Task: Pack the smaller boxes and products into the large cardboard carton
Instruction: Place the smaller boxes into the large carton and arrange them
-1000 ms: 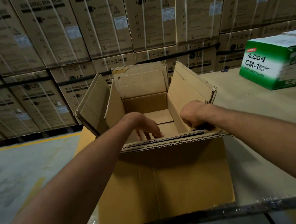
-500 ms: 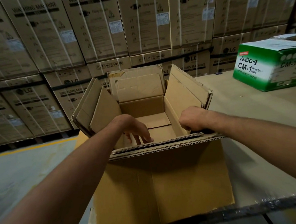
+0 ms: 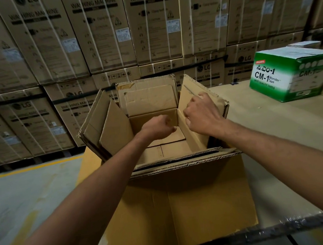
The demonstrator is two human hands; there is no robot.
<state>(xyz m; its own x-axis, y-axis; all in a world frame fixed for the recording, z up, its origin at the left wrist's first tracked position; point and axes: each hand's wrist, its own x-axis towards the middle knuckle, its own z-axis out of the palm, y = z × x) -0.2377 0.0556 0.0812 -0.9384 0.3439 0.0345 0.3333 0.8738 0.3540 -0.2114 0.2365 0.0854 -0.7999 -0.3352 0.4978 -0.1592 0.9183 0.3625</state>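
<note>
The large brown cardboard carton [image 3: 182,207] stands open on the table's near left corner, its flaps up and its inside holding nothing but the folded bottom flaps. My left hand [image 3: 157,127] hovers over the carton's opening, fingers loosely curled with nothing in them. My right hand [image 3: 202,115] is raised beside the right flap [image 3: 191,89], fingers spread and touching or just off its inner face; it holds nothing. A green and white CM-1 tape box [image 3: 287,75] sits far right on the table.
The table [image 3: 283,133] runs right and back, its front edge wrapped in plastic film. Stacked washing machine cartons [image 3: 150,27] wall off the back. Grey concrete floor [image 3: 27,189] with a yellow line lies to the left.
Both hands have lifted off the carton's near edge. The left hand rose out of the carton; the right moved up and back to the right flap.
</note>
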